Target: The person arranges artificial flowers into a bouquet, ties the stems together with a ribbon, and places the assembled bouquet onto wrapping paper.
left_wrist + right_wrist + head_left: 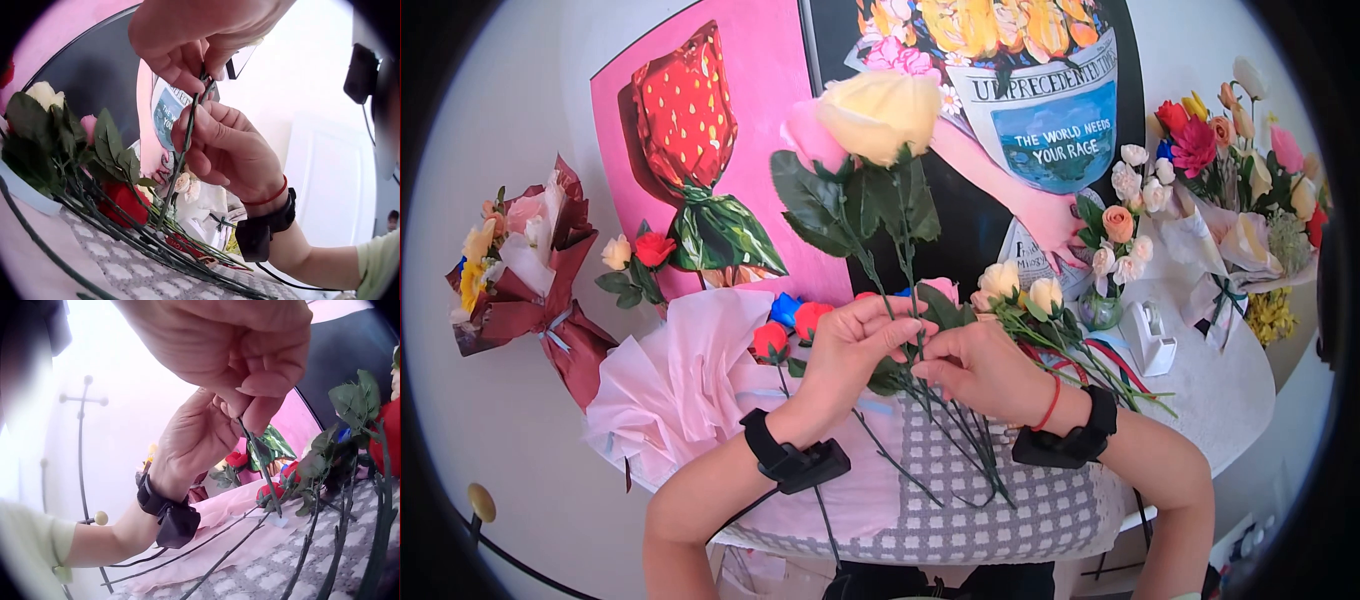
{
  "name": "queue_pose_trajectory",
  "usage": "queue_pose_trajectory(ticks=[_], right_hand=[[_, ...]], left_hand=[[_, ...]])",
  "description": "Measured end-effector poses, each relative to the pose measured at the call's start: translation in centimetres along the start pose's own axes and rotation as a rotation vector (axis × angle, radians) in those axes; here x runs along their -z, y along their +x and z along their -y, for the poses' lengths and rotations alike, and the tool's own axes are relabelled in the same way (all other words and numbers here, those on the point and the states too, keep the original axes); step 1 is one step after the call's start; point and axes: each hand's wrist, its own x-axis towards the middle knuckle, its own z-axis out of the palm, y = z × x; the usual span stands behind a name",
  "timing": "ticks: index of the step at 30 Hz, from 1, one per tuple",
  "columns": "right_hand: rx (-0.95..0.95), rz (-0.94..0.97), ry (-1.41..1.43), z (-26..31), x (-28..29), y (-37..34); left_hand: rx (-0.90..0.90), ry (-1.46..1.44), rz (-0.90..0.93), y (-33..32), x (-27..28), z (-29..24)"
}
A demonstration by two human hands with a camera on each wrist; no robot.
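In the head view a cream rose and a pink rose stand upright side by side over the table. The left hand pinches their green stems between thumb and fingers. Just beside it, the right hand pinches the stems slightly lower. The left wrist view has the left hand above the right hand, both on a thin stem. From the right wrist, the stem end hangs below the right hand, with the left hand behind.
Pink wrapping paper and red roses lie left on a grey checked cloth. Loose stemmed flowers, a tape dispenser and a small glass vase are at right. Wrapped bouquets flank both sides; pictures stand behind.
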Motion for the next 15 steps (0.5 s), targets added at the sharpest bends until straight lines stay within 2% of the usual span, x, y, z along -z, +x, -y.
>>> queue_pose_trajectory(ticks=[2, 4, 6, 8, 10, 12, 15], right_hand=[[-0.024, 0.030, -0.033, 0.0, 0.2, 0.2], [-0.211, 0.091, 0.224, 0.0, 0.3, 0.4], [-0.206, 0.060, 0.215, -0.7, 0.7, 0.7], [-0.224, 0.038, -0.008, -1.4, 1.5, 0.7], [-0.240, 0.044, -0.104, -2.2, 1.7, 0.3], [-0.171, 0.191, -0.184, -3.8, 0.9, -0.1], [-0.171, 0.227, -0.292, -3.7, 0.0, -0.6]], left_hand=[[0.008, -0.005, -0.007, 0.1, 0.2, 0.1], [0.000, 0.058, 0.026, 0.2, 0.6, -0.3], [-0.032, 0.053, -0.007, 0.7, 1.4, -0.8], [-0.066, 0.048, -0.043, 1.1, 2.4, -1.2], [-0.058, -0.043, -0.203, 1.4, 3.7, -1.4], [-0.070, 0.010, -0.217, 1.5, 4.6, -1.5], [-0.075, -0.071, -0.187, 1.2, 5.1, -1.1]])
